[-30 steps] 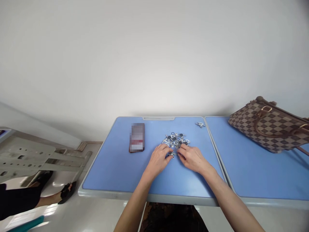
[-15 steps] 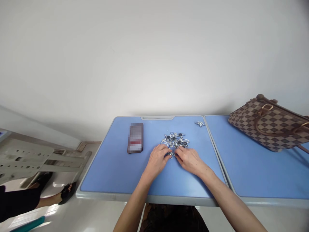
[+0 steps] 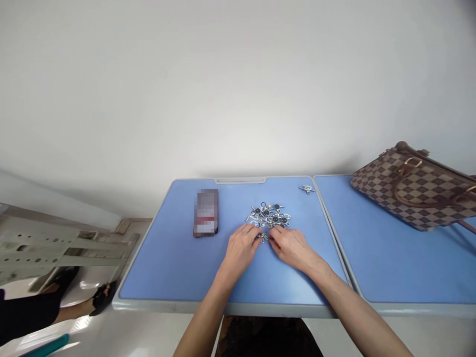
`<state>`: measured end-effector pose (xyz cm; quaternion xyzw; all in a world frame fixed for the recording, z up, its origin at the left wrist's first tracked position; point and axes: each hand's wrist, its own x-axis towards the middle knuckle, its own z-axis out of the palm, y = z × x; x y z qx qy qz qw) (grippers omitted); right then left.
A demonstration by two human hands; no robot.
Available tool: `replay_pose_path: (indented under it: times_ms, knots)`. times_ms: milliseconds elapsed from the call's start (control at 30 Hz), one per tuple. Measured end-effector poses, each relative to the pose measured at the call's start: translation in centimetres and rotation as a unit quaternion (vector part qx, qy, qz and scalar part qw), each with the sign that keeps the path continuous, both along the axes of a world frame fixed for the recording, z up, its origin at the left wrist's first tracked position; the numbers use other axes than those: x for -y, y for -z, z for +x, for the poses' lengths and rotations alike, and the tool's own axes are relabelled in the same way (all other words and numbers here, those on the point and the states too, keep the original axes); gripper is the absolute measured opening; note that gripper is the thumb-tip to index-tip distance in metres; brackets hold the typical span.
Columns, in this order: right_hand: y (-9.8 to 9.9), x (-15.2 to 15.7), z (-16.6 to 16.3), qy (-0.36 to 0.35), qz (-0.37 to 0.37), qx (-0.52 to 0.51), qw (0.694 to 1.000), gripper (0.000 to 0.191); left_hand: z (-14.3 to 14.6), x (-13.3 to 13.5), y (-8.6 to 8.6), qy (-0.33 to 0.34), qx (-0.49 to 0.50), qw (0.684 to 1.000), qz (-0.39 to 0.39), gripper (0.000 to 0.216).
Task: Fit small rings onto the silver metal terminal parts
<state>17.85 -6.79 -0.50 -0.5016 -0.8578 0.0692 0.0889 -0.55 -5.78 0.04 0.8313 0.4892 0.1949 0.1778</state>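
My left hand and my right hand meet over the blue table, fingers bent inward. Between their fingertips is a small silver metal fitting with a ring-like end at its lower side. Both hands pinch it, though the fingers cover much of its outline. Just beyond the fingertips lies a loose pile of small metal hardware, with silver rods, rings and round black pieces mixed together. A separate little cluster of silver metal parts rests near the table's far right corner.
A phone lies on the blue table to the left. On the adjoining table at right stands a brown checkered handbag. A white wall rises behind. At lower left are a perforated metal frame and another person's foot.
The view has shifted slightly, so the table and phone appear a little further left. Both hands stay around the small metal fitting with only tiny finger movement.
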Motion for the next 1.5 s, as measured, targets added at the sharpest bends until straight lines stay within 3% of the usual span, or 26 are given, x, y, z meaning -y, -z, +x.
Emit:
replay_pose_path:
  times_ms: [533, 967, 1300, 1500]
  knots:
    - [-0.33, -0.06, 0.47, -0.002, -0.021, -0.027, 0.999, 0.009, -0.22, 0.04, 0.09, -0.008, 0.047, 0.999, -0.025, 0.015]
    - [0.12, -0.07, 0.64, -0.03, 0.012, -0.072, 0.997, 0.024, -0.24, -0.28, 0.57, 0.001, 0.075, 0.996, -0.046, 0.015]
    - [0.14, -0.2, 0.77, -0.026, -0.006, -0.079, 0.997, 0.028, -0.47, -0.69, 0.91, 0.005, 0.137, 0.988, -0.077, 0.02]
    - [-0.01, -0.14, 0.75, -0.024, -0.004, -0.066, 0.998, 0.03, -0.47, -0.77, 0.83, -0.021, 0.166, 0.981, -0.099, 0.018]
